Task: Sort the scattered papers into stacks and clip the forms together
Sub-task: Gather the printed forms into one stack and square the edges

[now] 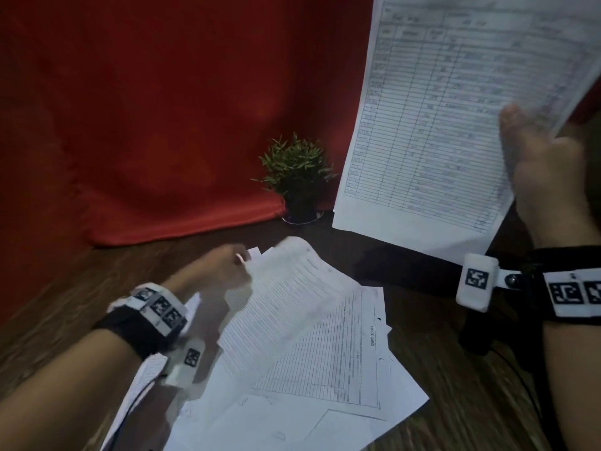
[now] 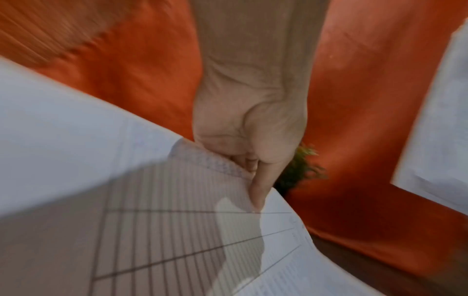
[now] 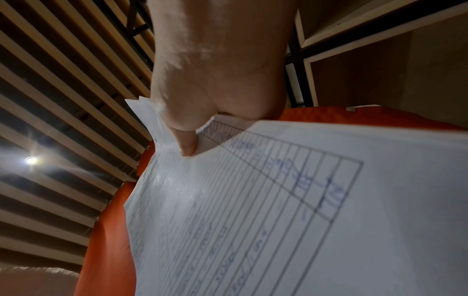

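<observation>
My right hand (image 1: 533,148) holds a filled-in lined form (image 1: 455,102) upright in the air at the right, thumb (image 3: 186,142) pinching its edge (image 3: 253,200). A loose pile of white forms (image 1: 309,369) lies scattered on the wooden table, one marked "STOCK CARD" (image 1: 371,335). My left hand (image 1: 224,265) pinches the far corner of the top sheet (image 1: 286,294) of the pile and lifts it, thumb (image 2: 258,190) on top of the paper (image 2: 177,220). No clip is visible.
A red cloth (image 1: 162,109) hangs as a backdrop and drapes onto the wooden table (image 1: 471,402). A small potted plant (image 1: 297,175) stands at the back behind the pile. Black straps and a cable (image 1: 487,330) lie at the right.
</observation>
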Demonstrator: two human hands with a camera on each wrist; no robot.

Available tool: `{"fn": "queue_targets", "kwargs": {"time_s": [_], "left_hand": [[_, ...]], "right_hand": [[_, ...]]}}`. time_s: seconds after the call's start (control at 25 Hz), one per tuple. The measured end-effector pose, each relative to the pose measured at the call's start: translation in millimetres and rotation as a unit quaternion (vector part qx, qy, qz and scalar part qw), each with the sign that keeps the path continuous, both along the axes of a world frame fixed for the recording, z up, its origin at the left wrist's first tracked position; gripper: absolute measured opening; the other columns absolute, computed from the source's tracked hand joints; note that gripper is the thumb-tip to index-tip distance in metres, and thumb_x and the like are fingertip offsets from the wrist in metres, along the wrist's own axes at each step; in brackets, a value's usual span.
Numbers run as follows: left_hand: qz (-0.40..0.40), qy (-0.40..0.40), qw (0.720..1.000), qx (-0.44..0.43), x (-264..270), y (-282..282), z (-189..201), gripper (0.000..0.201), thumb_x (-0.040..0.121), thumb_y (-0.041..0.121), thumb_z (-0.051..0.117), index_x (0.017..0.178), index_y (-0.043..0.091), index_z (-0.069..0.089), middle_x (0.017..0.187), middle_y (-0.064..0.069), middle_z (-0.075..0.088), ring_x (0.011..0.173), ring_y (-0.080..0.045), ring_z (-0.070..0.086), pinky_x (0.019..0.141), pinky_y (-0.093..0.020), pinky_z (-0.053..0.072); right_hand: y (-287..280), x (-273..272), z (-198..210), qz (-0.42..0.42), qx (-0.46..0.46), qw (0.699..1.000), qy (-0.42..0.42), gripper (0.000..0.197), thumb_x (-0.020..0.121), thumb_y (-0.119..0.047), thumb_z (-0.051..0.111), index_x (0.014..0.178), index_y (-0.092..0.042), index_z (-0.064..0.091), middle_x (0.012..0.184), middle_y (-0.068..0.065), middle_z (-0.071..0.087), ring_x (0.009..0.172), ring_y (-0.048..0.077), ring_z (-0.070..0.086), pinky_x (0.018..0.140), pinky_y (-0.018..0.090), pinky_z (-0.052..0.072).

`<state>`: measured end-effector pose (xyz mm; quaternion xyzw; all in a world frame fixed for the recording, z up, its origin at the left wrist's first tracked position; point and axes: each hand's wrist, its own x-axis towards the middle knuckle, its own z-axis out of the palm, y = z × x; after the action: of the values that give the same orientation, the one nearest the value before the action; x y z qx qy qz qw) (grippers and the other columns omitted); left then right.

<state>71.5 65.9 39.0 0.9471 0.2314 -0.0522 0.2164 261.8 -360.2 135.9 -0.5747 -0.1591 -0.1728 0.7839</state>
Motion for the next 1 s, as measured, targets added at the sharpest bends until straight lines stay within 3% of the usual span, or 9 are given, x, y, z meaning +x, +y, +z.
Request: {"fn": "queue_targets", "kwargs": {"time_s": [0.12, 0.24, 0.32, 0.4, 0.48, 0.6, 0.68, 0.8, 1.0], "left_hand": [[0.092, -0.116, 0.973, -0.177, -18.9, 50.8, 31.1, 0.028, 0.081, 0.008, 0.091, 0.107, 0.012, 0.080, 0.103, -0.020, 0.081, 0.082, -0.029, 0.077, 0.074, -0.035, 0.060], [0.061, -0.055, 0.959, -0.272, -32.9, 70.4, 48.9, 0.065, 0.056, 0.032, 0.106, 0.110, 0.006, 0.081, 0.107, -0.033, 0.077, 0.084, -0.034, 0.073, 0.065, -0.036, 0.061], [-0.007, 0.020, 0.955, -0.295, -30.5, 59.4, 56.7, 0.050, 0.082, 0.014, 0.090, 0.126, -0.002, 0.071, 0.128, -0.036, 0.070, 0.102, -0.040, 0.071, 0.072, -0.040, 0.065], [-0.057, 0.070, 0.948, -0.306, -23.5, 39.6, 60.1, 0.042, 0.094, 0.002, 0.075, 0.134, -0.006, 0.065, 0.131, -0.034, 0.070, 0.113, -0.047, 0.073, 0.086, -0.048, 0.067], [-0.105, 0.115, 0.954, -0.257, -12.4, 10.5, 58.6, 0.042, 0.091, 0.015, 0.084, 0.129, 0.001, 0.071, 0.125, -0.034, 0.073, 0.114, -0.051, 0.071, 0.098, -0.053, 0.062], [-0.213, 0.160, 0.963, -0.038, 7.7, -37.6, 37.7, 0.038, 0.085, 0.037, 0.089, 0.107, 0.008, 0.077, 0.102, -0.010, 0.076, 0.097, -0.036, 0.070, 0.087, -0.044, 0.055], [-0.245, 0.138, 0.958, 0.054, 18.0, -72.3, 19.6, 0.036, 0.091, 0.032, 0.085, 0.114, 0.006, 0.075, 0.117, -0.009, 0.072, 0.110, -0.031, 0.068, 0.093, -0.038, 0.052], [-0.268, 0.107, 0.954, 0.078, 23.7, -112.3, 6.2, 0.047, 0.095, 0.029, 0.082, 0.135, 0.009, 0.070, 0.155, -0.004, 0.057, 0.138, -0.027, 0.058, 0.112, -0.041, 0.050], [-0.240, 0.087, 0.966, 0.050, 17.6, -125.5, -17.7, 0.042, 0.089, 0.027, 0.086, 0.120, 0.023, 0.059, 0.122, 0.005, 0.069, 0.110, -0.025, 0.067, 0.092, -0.047, 0.058]], "right_hand": [[-0.8, -4.1, 2.7, 0.002, -0.005, 1.000, 0.000, 0.050, 0.092, -0.045, 0.076, 0.124, -0.006, 0.074, 0.119, 0.003, 0.078, 0.108, 0.012, 0.076, 0.097, 0.033, 0.061], [0.3, -5.8, 4.9, 0.003, -0.007, 1.000, 0.009, 0.050, 0.091, -0.048, 0.077, 0.122, -0.009, 0.076, 0.116, 0.000, 0.079, 0.106, 0.010, 0.076, 0.097, 0.034, 0.061], [0.2, -5.9, 3.7, 0.008, -0.009, 1.000, 0.015, 0.050, 0.088, -0.052, 0.078, 0.118, -0.012, 0.077, 0.113, -0.002, 0.080, 0.106, 0.011, 0.076, 0.098, 0.038, 0.060], [1.4, -7.3, 3.7, 0.014, -0.008, 1.000, 0.014, 0.048, 0.087, -0.053, 0.079, 0.114, -0.014, 0.078, 0.113, -0.003, 0.080, 0.107, 0.012, 0.076, 0.099, 0.039, 0.060], [2.2, -10.5, 4.2, 0.019, -0.017, 1.000, 0.013, 0.045, 0.087, -0.053, 0.078, 0.112, -0.016, 0.078, 0.112, -0.004, 0.080, 0.107, 0.011, 0.076, 0.099, 0.039, 0.060], [0.6, -12.9, 3.6, 0.028, -0.022, 0.999, 0.017, 0.039, 0.088, -0.053, 0.077, 0.106, -0.019, 0.079, 0.112, -0.003, 0.081, 0.106, 0.012, 0.076, 0.100, 0.040, 0.060], [0.2, -16.2, 4.3, 0.036, -0.019, 0.999, 0.023, 0.034, 0.088, -0.053, 0.077, 0.099, -0.020, 0.080, 0.110, -0.003, 0.081, 0.105, 0.012, 0.077, 0.100, 0.040, 0.060], [3.4, -16.3, 5.2, 0.033, 0.004, 0.999, 0.013, 0.022, 0.088, -0.046, 0.078, 0.088, -0.024, 0.081, 0.103, -0.006, 0.082, 0.104, 0.012, 0.077, 0.098, 0.036, 0.060], [8.0, -15.3, 6.4, 0.047, 0.019, 0.999, 0.004, 0.011, 0.089, -0.041, 0.080, 0.085, -0.033, 0.085, 0.106, -0.009, 0.081, 0.109, 0.011, 0.075, 0.098, 0.031, 0.058]]}}
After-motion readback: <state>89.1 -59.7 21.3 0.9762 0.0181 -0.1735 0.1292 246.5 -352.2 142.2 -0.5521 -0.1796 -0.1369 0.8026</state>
